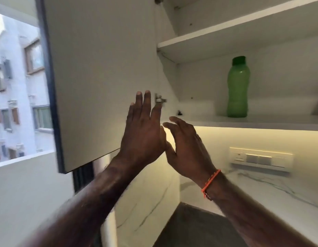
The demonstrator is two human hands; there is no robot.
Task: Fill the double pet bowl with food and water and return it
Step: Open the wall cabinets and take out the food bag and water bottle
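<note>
No double pet bowl is seen in this view; only 1 item that could serve the task is visible: 1 green bottle (238, 88) w/ a dark green cap, stood upright on the lower shelf (261, 121) of an open wall cabinet, well apart from both hands. Contents of the bottle cannot be told.

2 hands are raised in front of the cabinet. The left hand (143, 129) is held flat, fingers straight and spread wide, against or just in front of the inner face of the open cabinet door (101, 77); actual contact cannot be told. The right hand (185, 148) is held open too, fingers loosely curled, nothing gripped, just beside the left hand near the front edge of the lower shelf. 1 orange thread band (210, 181) is worn on the right wrist.

2 shelves are counted in the cabinet; the upper shelf (226, 35) carries nothing that can be seen. 2 metal hinges are seen on the door, 1 near the left fingertips (160, 100), 1 at the top.

Below, 1 lit strip glows under the cabinet, 1 switch panel (260, 158) is set in the wall, and a marble-veined worktop (261, 193) is seen. At left, 1 window (17, 86) shows a building outside.
</note>
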